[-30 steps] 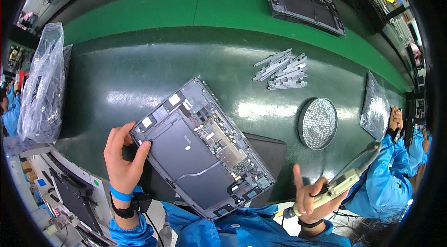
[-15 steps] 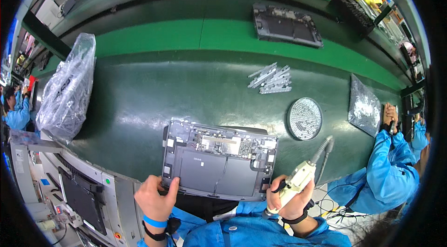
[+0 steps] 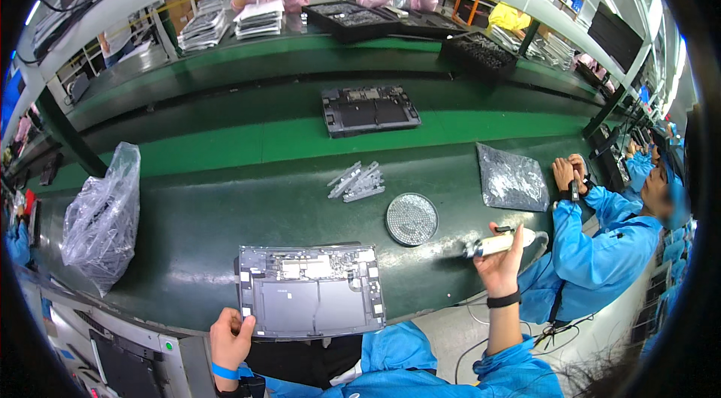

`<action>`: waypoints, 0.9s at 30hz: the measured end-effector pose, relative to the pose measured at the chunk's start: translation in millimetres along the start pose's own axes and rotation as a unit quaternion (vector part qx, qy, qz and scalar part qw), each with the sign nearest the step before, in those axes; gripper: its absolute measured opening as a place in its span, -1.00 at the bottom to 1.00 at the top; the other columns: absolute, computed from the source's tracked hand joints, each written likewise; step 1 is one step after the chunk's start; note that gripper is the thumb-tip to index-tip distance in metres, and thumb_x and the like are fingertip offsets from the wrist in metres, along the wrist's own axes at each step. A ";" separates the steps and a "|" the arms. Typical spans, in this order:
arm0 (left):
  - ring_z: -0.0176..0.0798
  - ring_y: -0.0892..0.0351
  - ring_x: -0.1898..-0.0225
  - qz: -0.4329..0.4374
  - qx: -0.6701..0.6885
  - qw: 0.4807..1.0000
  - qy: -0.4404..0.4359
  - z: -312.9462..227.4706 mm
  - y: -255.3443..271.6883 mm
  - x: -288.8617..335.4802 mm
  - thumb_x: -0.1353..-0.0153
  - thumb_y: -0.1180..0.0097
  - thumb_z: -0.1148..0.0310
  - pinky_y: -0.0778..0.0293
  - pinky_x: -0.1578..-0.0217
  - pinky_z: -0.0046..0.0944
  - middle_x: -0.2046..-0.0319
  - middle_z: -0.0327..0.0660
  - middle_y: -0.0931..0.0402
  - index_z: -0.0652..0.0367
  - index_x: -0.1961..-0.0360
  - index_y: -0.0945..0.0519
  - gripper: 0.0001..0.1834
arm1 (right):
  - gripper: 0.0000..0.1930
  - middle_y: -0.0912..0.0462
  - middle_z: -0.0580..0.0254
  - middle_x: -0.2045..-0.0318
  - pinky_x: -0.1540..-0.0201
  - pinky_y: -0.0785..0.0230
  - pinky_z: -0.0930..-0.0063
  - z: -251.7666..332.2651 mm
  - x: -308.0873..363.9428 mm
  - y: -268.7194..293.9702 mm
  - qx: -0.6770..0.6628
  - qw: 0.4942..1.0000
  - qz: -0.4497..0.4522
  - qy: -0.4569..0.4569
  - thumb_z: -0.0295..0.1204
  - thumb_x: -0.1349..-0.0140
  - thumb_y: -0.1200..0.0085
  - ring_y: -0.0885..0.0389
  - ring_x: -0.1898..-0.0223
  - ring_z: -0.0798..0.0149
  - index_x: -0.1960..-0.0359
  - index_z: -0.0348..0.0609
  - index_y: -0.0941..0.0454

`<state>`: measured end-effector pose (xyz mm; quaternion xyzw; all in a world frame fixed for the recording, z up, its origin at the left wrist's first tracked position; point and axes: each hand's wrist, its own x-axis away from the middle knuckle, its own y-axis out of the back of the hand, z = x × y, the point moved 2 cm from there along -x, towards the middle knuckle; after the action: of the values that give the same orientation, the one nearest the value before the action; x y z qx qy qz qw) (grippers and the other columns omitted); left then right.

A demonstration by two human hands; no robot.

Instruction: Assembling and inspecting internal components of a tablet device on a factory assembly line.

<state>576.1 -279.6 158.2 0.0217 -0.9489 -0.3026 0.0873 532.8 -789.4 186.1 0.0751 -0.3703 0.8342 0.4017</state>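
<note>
Laptop base [image 3: 309,290], grey and open-faced with its inner boards showing along the far edge, lies flat at the near rim of the dark green belt [image 3: 225,218]; left hand [image 3: 229,336] grips its near left corner, thumb on top and fingers curled under; right hand [image 3: 502,261] is raised off to the right, well apart from the base, closed around a pale electric screwdriver [image 3: 496,244] whose tip points left; a round silver screw tray [image 3: 411,219] sits on the belt between the base and the screwdriver, just beyond both; a small heap of grey metal strips [image 3: 357,182] lies farther out; a crumpled clear plastic bag [image 3: 101,219] stands at the left, another flat silvery bag [image 3: 513,179] at the right; a second laptop base [image 3: 369,110] rests on the far belt; a co-worker in a blue coat [image 3: 601,248] works at the right with both hands together
</note>
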 end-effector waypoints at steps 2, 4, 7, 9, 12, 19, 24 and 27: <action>-0.48 -0.43 0.59 0.040 0.117 0.990 -0.066 8.8 -0.4 -1.6 -0.24 -0.20 0.46 -0.28 0.63 -0.43 0.57 -0.25 -0.49 0.22 0.43 -0.36 -0.77 | -0.42 -0.48 0.37 0.45 0.56 -0.26 0.56 15.5 -28.3 32.9 -0.026 0.998 0.015 -0.048 0.23 -0.19 -0.08 -0.38 0.54 0.40 0.10 -0.05 -0.53; -0.48 -0.44 0.58 0.033 0.270 0.962 -0.017 13.8 -14.9 -2.4 -0.26 -0.17 0.49 -0.31 0.64 -0.44 0.53 -0.25 -0.52 0.18 0.41 -0.34 -0.78 | -0.47 -0.45 0.34 0.49 0.61 -0.24 0.60 17.2 -62.5 52.7 -0.082 0.994 -0.009 -0.076 0.17 -0.20 -0.11 -0.35 0.60 0.40 0.15 -0.07 -0.53; -0.41 -0.57 0.52 0.016 0.432 0.900 0.056 0.6 -22.2 6.6 -0.30 -0.09 0.55 -0.54 0.58 -0.39 0.43 -0.18 -0.57 0.10 0.35 -0.30 -0.80 | -0.56 -0.51 0.25 0.48 0.46 -0.54 0.54 8.5 -94.6 56.5 -0.125 0.989 -0.064 -0.053 -0.12 -0.14 -0.33 -0.51 0.52 0.33 0.19 -0.21 -0.49; -0.29 -0.67 0.44 0.015 0.483 0.872 0.074 0.2 -20.5 9.2 -0.30 -0.06 0.55 -0.69 0.50 -0.23 0.41 -0.13 -0.60 0.11 0.35 -0.32 -0.83 | -0.62 -0.59 0.16 0.35 0.32 -0.60 0.46 4.9 -118.5 69.1 -0.148 0.985 -0.059 -0.060 -0.25 -0.19 -0.29 -0.60 0.38 0.32 0.13 -0.27 -0.48; -0.19 -0.70 0.37 -0.011 0.525 0.848 0.073 12.8 -12.2 17.8 -0.33 -0.03 0.52 -0.72 0.45 -0.11 0.37 -0.10 -0.61 0.14 0.31 -0.34 -0.88 | -0.56 -0.60 0.15 0.24 0.10 -0.56 0.33 -9.1 -74.3 37.3 -0.047 0.999 0.013 -0.022 -0.20 -0.28 -0.17 -0.60 0.24 0.31 -0.04 -0.25 -0.44; -0.19 -0.66 0.20 -0.011 0.566 0.823 0.051 -26.0 -6.6 -23.4 -0.36 -0.06 0.43 -0.67 0.27 0.01 0.23 -0.16 -0.57 0.10 0.22 -0.40 -0.91 | -0.40 -0.57 0.08 -0.04 -0.02 -0.46 0.33 -99.8 76.7 -142.5 0.236 0.865 0.426 -0.122 -0.48 -0.21 -0.17 -0.61 0.07 0.27 -0.29 -0.27 -0.25; -0.20 -0.54 -0.02 -0.108 0.588 0.801 -0.044 -28.2 15.0 -69.1 -0.47 0.07 0.22 -0.52 -0.01 -0.12 0.06 -0.16 -0.50 0.03 -0.02 -0.31 -0.78 | -0.65 -0.62 0.16 0.16 0.11 -0.59 0.25 -161.4 33.9 -234.1 0.258 0.854 0.413 -0.184 -0.59 -0.17 -0.12 -0.64 0.15 0.24 -0.03 -0.27 -0.45; -0.19 -0.49 -0.07 -0.176 0.471 0.862 -0.060 -3.9 6.4 -49.7 -0.47 0.07 0.26 -0.46 -0.07 -0.15 0.03 -0.15 -0.49 0.09 -0.06 -0.32 -0.76 | -0.68 -0.60 0.12 0.12 0.19 -0.66 0.08 -180.1 4.6 -289.8 0.263 0.865 0.400 -0.152 -0.51 -0.21 -0.08 -0.65 0.14 0.17 -0.02 -0.23 -0.44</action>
<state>625.7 -272.0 157.4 0.2090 -0.9620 0.1697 -0.0448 771.1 -547.6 220.9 0.1491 -0.1915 0.9681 -0.0625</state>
